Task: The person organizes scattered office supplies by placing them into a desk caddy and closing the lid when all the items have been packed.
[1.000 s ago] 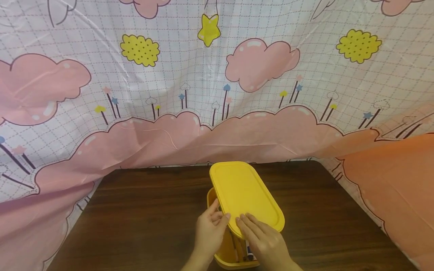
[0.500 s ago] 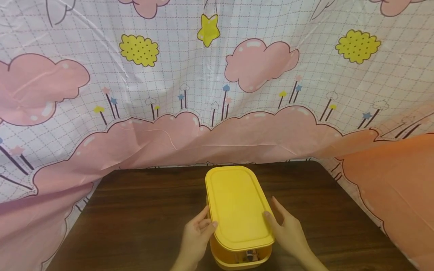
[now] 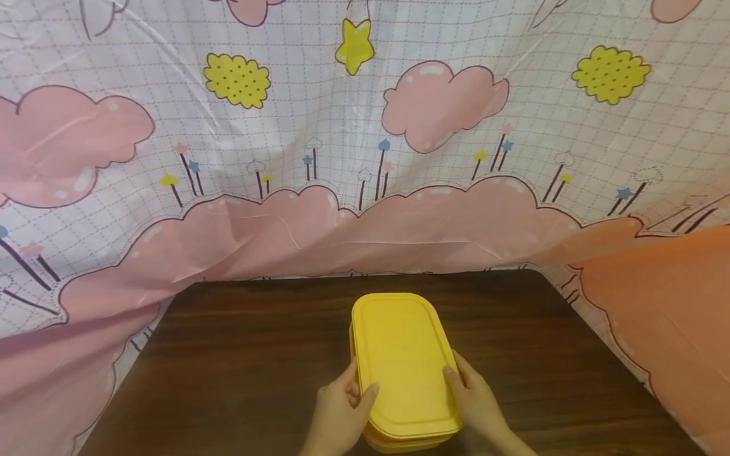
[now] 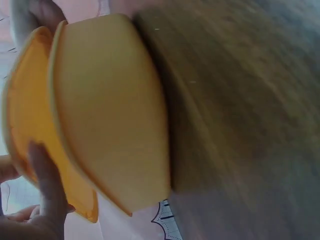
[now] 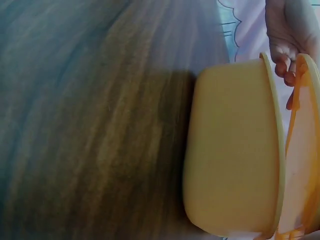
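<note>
A yellow rectangular lid with rounded corners lies over a yellow plastic box on the table. My left hand holds the lid's left edge, thumb on top and fingers beneath. On the opposite edge, my right hand grips it with the thumb on top. The left wrist view shows a slanted gap between the lid and the rim of the box. From the right wrist, the lid also stands apart from the box. The box's contents are hidden under the lid.
The dark wooden table spreads out on both sides of the box. Behind it hangs a patterned curtain with pink clouds, reaching down to the table's back edge. An orange-pink section of cloth runs along the right side.
The lid has straightened and come down over the box, covering the contents seen at the front before. My right hand has moved from the lid's front edge to its right side.
</note>
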The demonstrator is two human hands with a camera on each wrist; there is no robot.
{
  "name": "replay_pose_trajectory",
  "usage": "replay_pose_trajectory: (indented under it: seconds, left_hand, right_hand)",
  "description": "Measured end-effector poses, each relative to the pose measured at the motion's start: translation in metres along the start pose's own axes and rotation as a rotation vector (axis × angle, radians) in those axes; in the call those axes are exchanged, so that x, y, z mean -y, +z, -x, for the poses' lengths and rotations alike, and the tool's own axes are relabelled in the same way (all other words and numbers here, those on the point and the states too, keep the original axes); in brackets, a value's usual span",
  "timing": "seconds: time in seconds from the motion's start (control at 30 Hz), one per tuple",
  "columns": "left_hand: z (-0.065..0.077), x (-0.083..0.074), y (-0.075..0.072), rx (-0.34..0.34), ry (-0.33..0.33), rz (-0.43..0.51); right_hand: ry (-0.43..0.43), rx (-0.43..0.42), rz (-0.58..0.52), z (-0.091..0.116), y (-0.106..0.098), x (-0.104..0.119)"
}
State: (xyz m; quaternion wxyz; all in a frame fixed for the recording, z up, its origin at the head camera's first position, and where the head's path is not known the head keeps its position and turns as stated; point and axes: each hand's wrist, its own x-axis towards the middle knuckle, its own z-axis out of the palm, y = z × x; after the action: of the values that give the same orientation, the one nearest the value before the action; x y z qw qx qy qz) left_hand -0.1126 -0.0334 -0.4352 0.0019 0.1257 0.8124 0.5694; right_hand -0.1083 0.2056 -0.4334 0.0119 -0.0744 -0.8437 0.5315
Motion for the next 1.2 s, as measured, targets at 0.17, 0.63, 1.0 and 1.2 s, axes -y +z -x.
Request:
replay_pose_trajectory:
  seconds: [0.17,0.63,1.0,1.2]
  left_hand:
    - [0.0,0.002,0.004,-0.001,0.006,-0.128]
    - [-0.002,0.013,0.004,0.008,-0.012,-0.212]
    - [-0.003,0.014,0.002,0.043,-0.051,-0.33]
    - [-0.002,0.016,0.003,0.066,-0.083,-0.354]
  right_hand:
    - [0.037,0.0,0.064,0.002,0.002,-0.005]
    - [0.047,0.008,0.088,-0.001,0.012,-0.014]
    - [0.023,0.0,0.115,0.001,0.015,-0.011]
    - [0.024,0.004,0.112,-0.001,0.015,-0.012]
